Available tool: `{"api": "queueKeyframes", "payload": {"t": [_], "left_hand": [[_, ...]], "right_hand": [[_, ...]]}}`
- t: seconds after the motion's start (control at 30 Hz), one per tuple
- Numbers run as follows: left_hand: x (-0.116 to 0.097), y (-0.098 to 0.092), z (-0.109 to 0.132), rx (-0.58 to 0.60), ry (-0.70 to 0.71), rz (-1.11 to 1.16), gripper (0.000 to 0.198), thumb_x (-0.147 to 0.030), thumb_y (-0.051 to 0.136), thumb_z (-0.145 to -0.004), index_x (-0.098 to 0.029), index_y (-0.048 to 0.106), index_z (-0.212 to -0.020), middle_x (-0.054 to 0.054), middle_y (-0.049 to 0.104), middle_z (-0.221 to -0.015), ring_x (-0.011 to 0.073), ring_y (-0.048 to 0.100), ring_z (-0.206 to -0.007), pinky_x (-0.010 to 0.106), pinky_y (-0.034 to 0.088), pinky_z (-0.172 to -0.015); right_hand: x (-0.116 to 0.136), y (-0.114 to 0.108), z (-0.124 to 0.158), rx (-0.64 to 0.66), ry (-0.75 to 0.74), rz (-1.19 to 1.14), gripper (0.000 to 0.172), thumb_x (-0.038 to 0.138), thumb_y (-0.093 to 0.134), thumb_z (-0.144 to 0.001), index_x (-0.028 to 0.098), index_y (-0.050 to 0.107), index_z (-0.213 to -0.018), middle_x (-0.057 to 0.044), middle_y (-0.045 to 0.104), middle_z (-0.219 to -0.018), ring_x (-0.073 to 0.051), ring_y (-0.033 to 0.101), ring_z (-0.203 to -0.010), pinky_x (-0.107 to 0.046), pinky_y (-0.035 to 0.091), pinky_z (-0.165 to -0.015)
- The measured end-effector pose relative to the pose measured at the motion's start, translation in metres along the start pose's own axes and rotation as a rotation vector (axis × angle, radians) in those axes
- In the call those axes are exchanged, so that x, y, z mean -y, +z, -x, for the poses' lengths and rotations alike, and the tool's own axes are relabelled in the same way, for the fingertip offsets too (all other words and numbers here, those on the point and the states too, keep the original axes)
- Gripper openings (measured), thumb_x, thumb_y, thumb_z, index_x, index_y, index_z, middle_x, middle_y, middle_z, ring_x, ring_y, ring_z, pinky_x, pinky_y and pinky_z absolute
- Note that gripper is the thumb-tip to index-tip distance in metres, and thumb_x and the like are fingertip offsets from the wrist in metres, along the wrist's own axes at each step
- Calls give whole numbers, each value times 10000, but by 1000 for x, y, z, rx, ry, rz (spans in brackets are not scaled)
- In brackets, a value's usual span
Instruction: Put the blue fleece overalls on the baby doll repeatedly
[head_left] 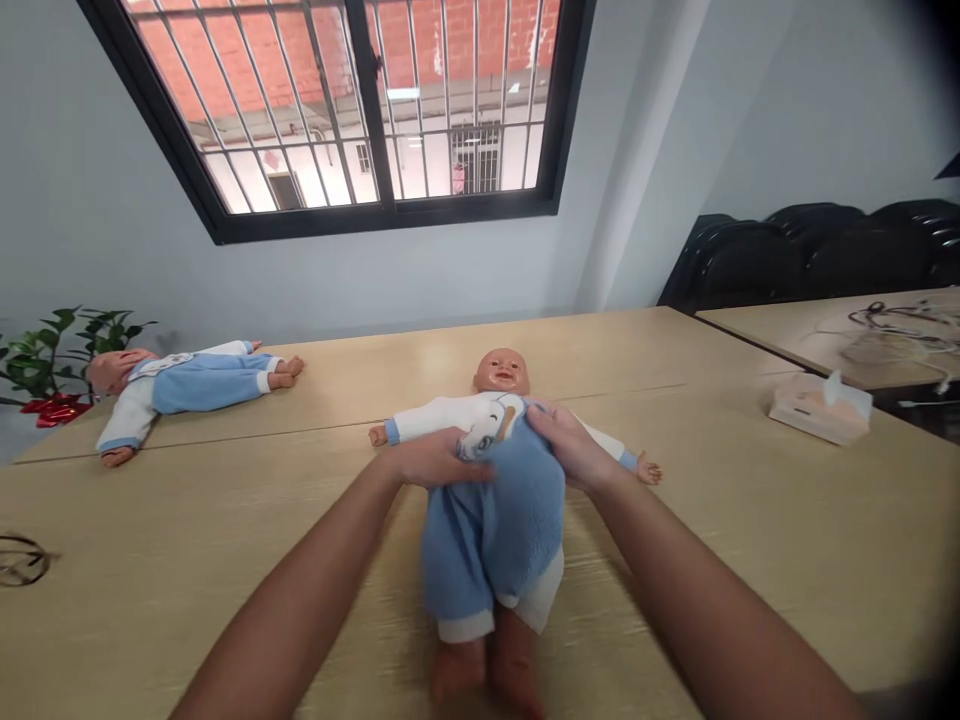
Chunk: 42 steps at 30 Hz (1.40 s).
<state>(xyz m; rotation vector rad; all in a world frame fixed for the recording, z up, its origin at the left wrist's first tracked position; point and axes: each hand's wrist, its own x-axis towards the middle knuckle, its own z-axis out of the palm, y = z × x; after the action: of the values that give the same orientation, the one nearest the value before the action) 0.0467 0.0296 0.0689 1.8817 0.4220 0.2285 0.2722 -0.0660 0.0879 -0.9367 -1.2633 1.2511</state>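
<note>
A baby doll [504, 374] lies on its back on the table, head away from me and arms spread out. It wears a white top [427, 416] with blue cuffs and light blue overalls [525, 510] with white leg ends and an animal picture on the chest. My left hand [431, 457] grips the overalls' cloth at the chest, its fingers slightly blurred. On the other side, my right hand [568, 442] is closed on the upper edge of the overalls, thumb on top. Between my hands the blue cloth bulges up. The doll's bare feet [487, 668] point toward me.
A second doll [214, 382] in similar clothes lies at the back left, near a potted plant [56, 350]. A tissue box [821, 408] stands on the right, with tangled cables [900, 330] beyond. A dark round wire object [22, 560] sits at the left edge.
</note>
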Motion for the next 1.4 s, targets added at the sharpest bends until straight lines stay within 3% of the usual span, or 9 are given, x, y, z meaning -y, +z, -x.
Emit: {"api": "queueKeyframes", "payload": {"t": [0.17,0.27,0.43,0.6,0.7,0.9,1.07,1.27,1.4], "left_hand": [[15,2,-5,-349,90,480,719,-642,807,-777,-149,663,-1282,133,750,-1179,279,699,-1076,398,512,-1007],[19,6,-6,-271,74,571,792,-683,811,-742,-138,658,-1296,152,760,-1142,294,715,-1053,415,528,-991],[6,7,-2,8,25,219,690,-537,938,-629,-188,739,-1190,92,781,-1114,311,701,-1096,411,527,-1010],[7,10,-6,-312,92,474,716,-620,848,-740,-164,678,-1265,139,738,-1243,292,694,-1128,421,518,-1034],[11,15,-9,-362,114,669,789,-681,813,-746,-138,643,-1293,169,748,-1199,303,724,-1055,433,548,-981],[-2,11,3,-127,37,130,693,-580,901,-661,-190,721,-1205,90,779,-1145,326,674,-1182,379,519,-1035],[-13,3,11,-11,4,-83,648,-362,888,-679,-202,684,-1272,71,748,-1244,294,667,-1202,380,507,-1063],[-3,-3,6,-270,49,60,670,-242,700,-741,-112,573,-1387,123,728,-1249,284,689,-1117,380,551,-966],[-18,8,8,-377,216,-120,1116,-201,764,-690,-199,191,-1648,201,293,-1685,377,410,-1489,484,392,-1191]], "right_hand": [[5,-10,0,369,224,216,475,501,879,-753,174,742,-1070,-38,758,-1026,-181,670,-895,-300,546,-818],[0,-11,-2,234,205,148,413,501,844,-804,172,753,-1037,-35,764,-983,-162,669,-838,-284,535,-796],[-11,1,-2,37,114,-235,427,541,830,-810,203,747,-1057,-48,775,-990,-179,710,-865,-285,553,-822],[-11,3,5,319,263,-170,571,497,870,-784,178,706,-1229,-94,767,-1148,-207,722,-998,-325,554,-916],[-14,-4,2,390,303,-63,516,429,908,-749,140,739,-1141,-91,785,-1072,-191,726,-925,-304,559,-860],[-22,-11,-4,98,135,-248,396,389,904,-749,167,754,-1042,-59,796,-974,-182,737,-849,-290,563,-822],[-23,-3,1,192,193,-320,406,368,871,-783,187,746,-1124,-72,796,-1067,-212,745,-955,-329,562,-904],[-25,-5,0,481,226,-42,576,469,853,-800,191,708,-1282,-98,736,-1297,-233,694,-1160,-397,493,-1077],[-21,-4,-2,407,140,78,607,399,850,-807,232,667,-1361,-78,688,-1390,-242,620,-1300,-451,404,-1184]]}}
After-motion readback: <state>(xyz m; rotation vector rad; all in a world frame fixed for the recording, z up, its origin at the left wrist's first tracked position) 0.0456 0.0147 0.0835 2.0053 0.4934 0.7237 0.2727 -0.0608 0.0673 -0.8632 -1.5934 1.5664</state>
